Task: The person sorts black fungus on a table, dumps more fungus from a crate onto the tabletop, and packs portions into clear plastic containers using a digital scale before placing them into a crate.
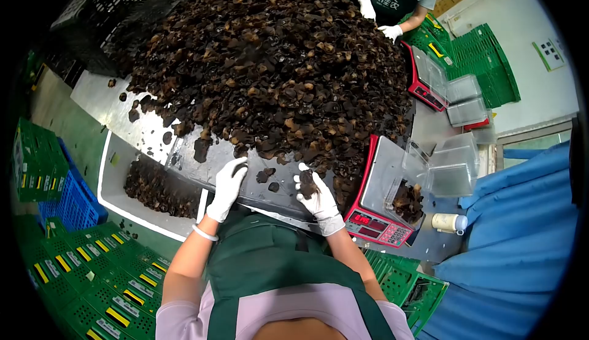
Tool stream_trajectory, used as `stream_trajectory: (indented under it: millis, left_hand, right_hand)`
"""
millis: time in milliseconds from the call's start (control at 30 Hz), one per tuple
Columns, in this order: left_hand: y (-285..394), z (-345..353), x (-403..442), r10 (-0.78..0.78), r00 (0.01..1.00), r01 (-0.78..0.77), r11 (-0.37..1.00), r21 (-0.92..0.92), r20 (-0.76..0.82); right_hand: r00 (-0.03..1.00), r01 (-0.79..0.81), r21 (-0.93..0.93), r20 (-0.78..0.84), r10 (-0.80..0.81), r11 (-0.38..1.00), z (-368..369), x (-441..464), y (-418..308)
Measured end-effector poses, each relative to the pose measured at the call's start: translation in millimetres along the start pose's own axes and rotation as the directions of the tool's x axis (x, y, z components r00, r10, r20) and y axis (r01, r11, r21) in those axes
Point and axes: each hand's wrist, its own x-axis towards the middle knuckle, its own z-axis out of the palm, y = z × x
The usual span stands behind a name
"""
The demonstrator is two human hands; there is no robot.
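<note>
A large heap of dark wood ear mushrooms (276, 64) covers the metal table. My right hand (322, 204), in a white glove, is at the heap's near edge with a piece of wood ear mushroom (308, 185) in its fingers. To its left, my left hand (228, 188), also gloved, hovers over the table's front edge. Its fingers are apart and slightly curved, with nothing visible in them. A few loose mushroom pieces (265, 174) lie on the metal between both hands.
A red scale (383, 183) stands right of my right hand, beside clear plastic boxes (453, 171) and a filled box (406, 200). A white bin (110, 183) holds mushrooms at left. Across the table, a co-worker's gloved hand (391, 32) touches the heap. Green crates (86, 272) sit lower left.
</note>
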Motion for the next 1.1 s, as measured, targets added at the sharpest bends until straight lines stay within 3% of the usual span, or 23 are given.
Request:
stream_trajectory:
  millis: [33,67,100,167,200,233,267,300,333,433,467,600,633,667,700,733,767,800,900,967,1033,1067,1100]
  left_hand:
    - [8.2,-3.7,0.6,-0.212,0.976,0.216,0.959,-0.183,0.044]
    - [-6.0,-6.7,2.8,-0.262,0.955,0.297,0.869,-0.396,0.141]
    - [-5.7,-9.1,3.3,-0.261,0.954,0.299,0.870,-0.393,0.146]
    - [-4.3,-14.7,3.3,-0.272,0.898,0.438,0.487,-0.756,0.345]
    - [-0.8,-18.0,3.4,-0.235,0.872,0.488,0.374,-0.788,0.429]
    - [3.4,-17.7,4.2,-0.237,0.872,0.489,0.376,-0.787,0.429]
    - [8.7,-15.0,4.0,-0.249,0.846,0.526,0.245,-0.814,0.472]
    - [15.8,-12.4,3.9,-0.258,0.819,0.551,0.109,-0.827,0.512]
    - [19.6,-10.4,5.3,-0.230,0.816,0.561,0.094,-0.823,0.530]
    - [44.3,-6.4,8.7,-0.123,0.849,0.525,0.093,-0.846,0.513]
    - [59.5,-3.0,8.2,-0.191,0.868,0.492,0.194,-0.849,0.459]
    - [90.0,7.1,0.1,0.092,0.912,0.185,0.778,-0.600,0.399]
    - [95.2,5.0,-0.8,0.168,0.902,0.054,0.870,-0.490,0.397]
    - [86.6,3.0,-2.1,0.129,0.910,0.074,0.885,-0.460,0.395]
    - [83.2,-7.0,2.8,0.262,0.922,-0.205,0.955,-0.214,0.285]
    - [78.4,-19.3,7.5,0.279,0.942,-0.282,0.959,-0.010,0.185]
    - [71.3,-31.2,12.8,0.315,0.945,-0.327,0.924,0.198,0.092]
    - [52.6,-37.2,19.9,0.415,0.898,-0.348,0.872,0.344,-0.146]
    - [7.4,-69.7,27.6,0.456,0.869,-0.206,0.684,0.699,-0.190]
    - [-15.7,-79.9,28.5,0.397,0.910,-0.190,0.652,0.734,-0.118]
    - [-30.7,-81.9,33.6,0.442,0.878,-0.211,0.703,0.679,-0.185]
    - [-32.6,-80.2,34.3,0.314,0.914,-0.161,0.860,0.484,-0.255]
    - [-21.5,-79.3,34.6,0.163,0.943,-0.086,0.961,0.262,-0.289]
  right_hand:
    - [0.999,0.033,0.025,0.000,-0.033,0.999,12.3,-0.3,-0.3]
    - [0.999,0.040,0.029,-0.003,-0.040,0.999,15.2,1.7,-0.8]
    - [0.996,0.044,0.096,0.068,-0.050,0.994,19.4,4.0,-1.0]
    - [0.988,0.041,0.167,0.139,-0.064,0.985,27.9,7.8,-1.1]
    - [0.990,0.082,0.140,0.102,-0.096,0.987,40.0,7.0,-1.7]
    - [0.990,0.120,0.109,0.066,-0.128,0.987,46.8,7.8,-1.6]
    - [0.979,0.111,0.137,0.153,-0.132,0.984,43.2,11.5,-1.3]
    - [0.989,0.130,0.079,0.055,-0.135,0.988,47.2,11.4,-1.7]
    - [0.989,0.126,0.080,0.063,-0.131,0.989,48.4,12.6,-0.4]
    - [0.996,0.090,0.006,-0.022,-0.090,0.996,67.9,14.4,7.6]
    - [0.994,0.064,-0.069,-0.086,-0.070,0.996,77.0,15.0,12.1]
    - [0.999,-0.041,-0.159,0.010,0.044,0.986,68.5,28.3,36.5]
    - [0.944,-0.123,0.053,-0.302,0.133,0.991,104.2,24.3,35.1]
    - [0.961,-0.125,0.030,-0.244,0.128,0.992,96.4,27.9,38.5]
    - [0.976,-0.120,0.008,-0.184,0.119,0.993,78.3,30.9,41.8]
    - [0.999,0.004,-0.167,0.048,0.004,0.986,56.0,37.2,47.6]
    - [0.989,-0.127,0.218,0.104,0.107,0.968,48.1,39.1,42.8]
    - [0.983,-0.122,0.252,0.164,0.082,0.960,44.6,41.3,41.9]
    - [0.979,-0.117,0.382,0.197,0.044,0.917,53.0,37.0,40.4]
    - [0.995,-0.028,0.394,0.096,-0.011,0.919,63.7,31.5,36.7]
    - [0.992,0.105,0.219,0.048,-0.119,0.970,68.1,28.7,32.9]
    - [0.968,0.010,0.477,0.215,-0.127,0.879,60.3,26.8,31.1]
    - [0.968,0.094,0.388,0.180,-0.175,0.917,59.1,23.4,29.6]
